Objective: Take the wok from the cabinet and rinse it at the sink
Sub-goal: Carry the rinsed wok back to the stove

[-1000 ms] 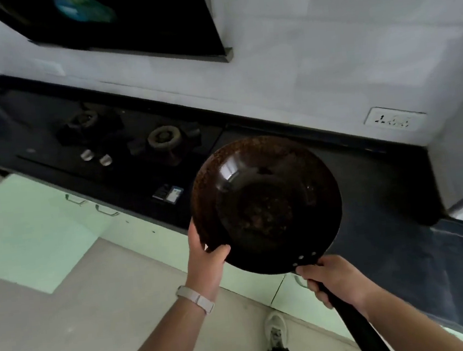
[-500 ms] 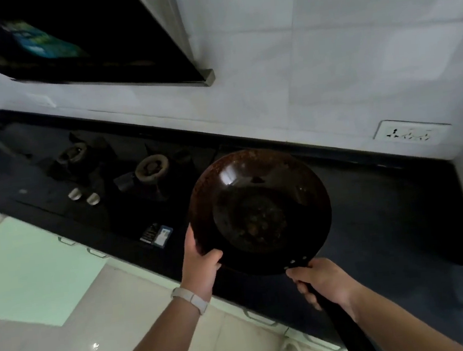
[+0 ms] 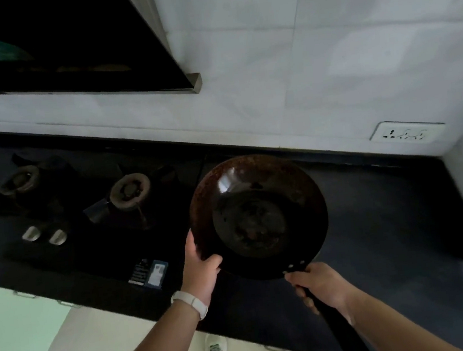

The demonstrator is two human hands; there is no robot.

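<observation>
Black counter (image 3: pixel 386 216) under white tiled wall (image 3: pixel 299 68).

One head-worn wide-angle view looks forward and steeply down from standing height, close above the counter (image 3: pixel 386 216). It faces the wall (image 3: pixel 300 82); the stove (image 3: pixel 91 207) lies left, the floor (image 3: pixel 99 346) at the bottom edge.

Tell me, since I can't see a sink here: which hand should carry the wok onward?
Probably the right hand: it grips the wok's handle; the left hand only steadies the rim.
</observation>
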